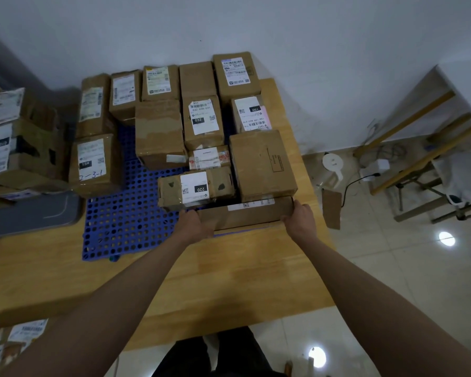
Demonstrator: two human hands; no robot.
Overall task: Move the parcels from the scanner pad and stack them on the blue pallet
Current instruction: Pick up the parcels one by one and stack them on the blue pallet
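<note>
Both hands are gripping a long, flat cardboard parcel (245, 214) at the near right corner of the blue pallet (120, 221). The left hand (195, 223) is holding its left end and the right hand (301, 216) its right end, with the fingers of each curling round the box ends. A white label strip on the parcel's top is showing a small QR code; its print is too blurred to read.

The pallet is lying on a wooden surface (229, 268) and is carrying many brown boxes. Just behind the held parcel, a small box (196, 187) is showing a black tag reading "220". Beside it on the right, a large plain box (261, 164) is sitting with only a faint printed outline. Farther back, a box (203, 121) is bearing a label reading "032-038-E01" and a black "032" tag. To its right, a box (250, 114) is showing a "15H" tag. On the pallet's left side, another box (93, 164) is wearing a "15H" tag with "2-3-1" handwritten below.

A grey scanner pad (33, 213) is lying on the surface left of the pallet, with more labelled boxes (17, 148) stacked just behind it.
</note>
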